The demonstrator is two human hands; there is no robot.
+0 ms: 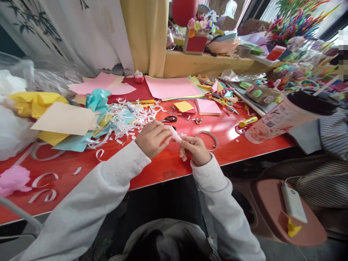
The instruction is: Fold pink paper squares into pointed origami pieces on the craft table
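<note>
Between both hands is a small folded piece of pale pink paper (175, 135), held above the red table's front part. My left hand (154, 138) is closed, its fingertips pinching the paper's left end. My right hand (196, 148) pinches the other end between thumb and forefinger, with the remaining fingers curled. Just behind the hands lies a pair of scissors with black handles (170, 118), partly hidden by my left hand. A roll of clear tape or a ring (210, 140) rests beside my right hand.
White paper strips (130, 117) are heaped left of the hands. Pink sheets (174, 87) and small pink squares (208, 107) lie behind. A lidded drink cup (282, 117) leans at the right, near a yellow glue stick or marker (248, 121). A power bank (293, 203) sits on a stool.
</note>
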